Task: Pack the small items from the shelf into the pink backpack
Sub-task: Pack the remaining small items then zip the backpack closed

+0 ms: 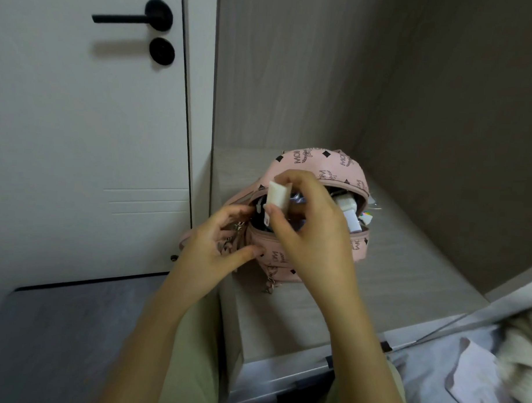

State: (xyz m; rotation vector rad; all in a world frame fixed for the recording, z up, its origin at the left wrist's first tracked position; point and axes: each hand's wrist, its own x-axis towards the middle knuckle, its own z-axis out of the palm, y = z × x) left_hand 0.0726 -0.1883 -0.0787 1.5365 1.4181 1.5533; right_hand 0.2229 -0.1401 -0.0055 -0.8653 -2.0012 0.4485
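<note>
The pink backpack with a dark logo print stands unzipped on the grey shelf. My right hand pinches a small white packet between thumb and fingers just above the bag's opening. My left hand touches the front left edge of the opening, thumb against the front pocket and fingers at the zipper rim. Inside the bag, white box-like items and some shiny wrapped things show on the right. The rest of the inside is hidden by my right hand.
The shelf sits in a wood-grain niche with walls at the back and right. A white door with a black handle stands to the left. Bedding lies at the bottom right, dark floor at the bottom left.
</note>
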